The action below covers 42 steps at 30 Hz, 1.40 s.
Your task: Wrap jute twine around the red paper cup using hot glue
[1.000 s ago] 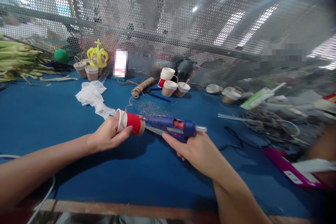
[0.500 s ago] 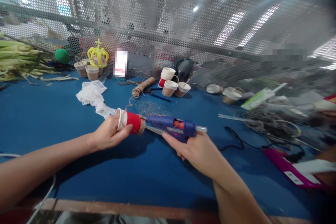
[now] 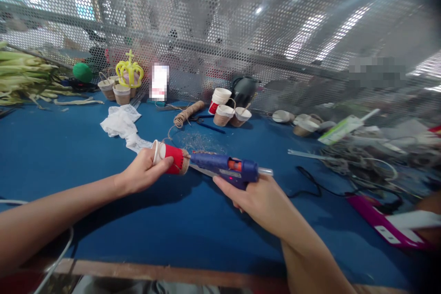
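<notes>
My left hand (image 3: pixel 143 171) is closed round a red and white paper cup (image 3: pixel 174 158), tipped on its side with the rim to the left. Twine is wound about its base end at the right. In my right hand (image 3: pixel 253 193) is a blue glue gun (image 3: pixel 220 165), its nozzle at the twine-wrapped end of the cup. A clear glue stick (image 3: pixel 265 172) sticks out of its back, and a small red light glows on its side. From the cup, a strand leads back to a roll of twine (image 3: pixel 189 114).
White gauzy cloth (image 3: pixel 120 121) lies behind my left hand. Twine-wrapped cups (image 3: pixel 223 115) and dark-blue-handled pliers (image 3: pixel 210 126) stand and lie farther back. To the right are a tangle of cords (image 3: pixel 339 156) and a magenta power strip (image 3: pixel 374 223). Perforated metal panels (image 3: pixel 193 23) rise behind the table.
The cup has turned slightly in my left hand, and its base has shifted a little up and left. The glue gun stays close against it, almost unmoved.
</notes>
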Tool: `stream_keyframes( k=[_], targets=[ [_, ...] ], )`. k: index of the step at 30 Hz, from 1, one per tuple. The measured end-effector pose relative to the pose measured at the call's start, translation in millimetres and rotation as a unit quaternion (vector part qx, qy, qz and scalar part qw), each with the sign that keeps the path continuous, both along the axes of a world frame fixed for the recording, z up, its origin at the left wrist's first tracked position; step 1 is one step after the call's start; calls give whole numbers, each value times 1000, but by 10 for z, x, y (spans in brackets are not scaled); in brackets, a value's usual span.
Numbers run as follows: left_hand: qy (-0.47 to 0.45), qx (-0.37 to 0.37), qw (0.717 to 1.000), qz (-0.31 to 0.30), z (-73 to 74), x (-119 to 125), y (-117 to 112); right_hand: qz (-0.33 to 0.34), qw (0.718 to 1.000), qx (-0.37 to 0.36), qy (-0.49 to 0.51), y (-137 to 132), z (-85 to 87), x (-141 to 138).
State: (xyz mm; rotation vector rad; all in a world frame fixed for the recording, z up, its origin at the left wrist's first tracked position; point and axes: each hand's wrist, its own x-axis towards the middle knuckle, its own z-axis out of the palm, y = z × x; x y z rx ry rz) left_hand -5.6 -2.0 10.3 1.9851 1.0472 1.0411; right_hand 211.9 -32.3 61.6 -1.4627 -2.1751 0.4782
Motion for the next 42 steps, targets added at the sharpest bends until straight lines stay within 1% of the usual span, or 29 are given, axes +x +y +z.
stream_keyframes(
  k=[6, 10, 13, 16, 24, 27, 32, 35, 39, 42],
  targets=[
    [-9, 5, 1000, -5, -3, 3, -3, 0, 1000, 0, -2, -12, 15, -13],
    [0, -9, 1000, 1, -36, -7, 9, -2, 1000, -8, -6, -16, 8, -7],
    [8, -21, 1000, 9, -53, -16, 16, 7, 1000, 1, -16, -13, 0, 1],
    [2, -23, 1000, 13, -56, -17, 16, 11, 1000, 6, -20, -8, -4, 10],
    [-18, -40, 999, 13, -70, -16, 22, 11, 1000, -9, -13, -11, 18, 12],
    [-36, -53, 998, 15, -50, -7, 17, 12, 1000, -8, -13, -21, 22, -1],
    [-88, -85, 993, 2, 20, 24, 2, 15, 1000, -19, -16, -33, 11, -7],
    [-104, -94, 990, -1, 32, 29, 2, 20, 999, -25, -18, -25, 3, 3],
    [-108, -114, 987, 13, 26, 25, 8, 31, 999, -24, -25, -16, -2, 9],
    [-100, -117, 988, 26, 31, 26, 11, 43, 998, -10, -35, -17, 3, 1]
  ],
)
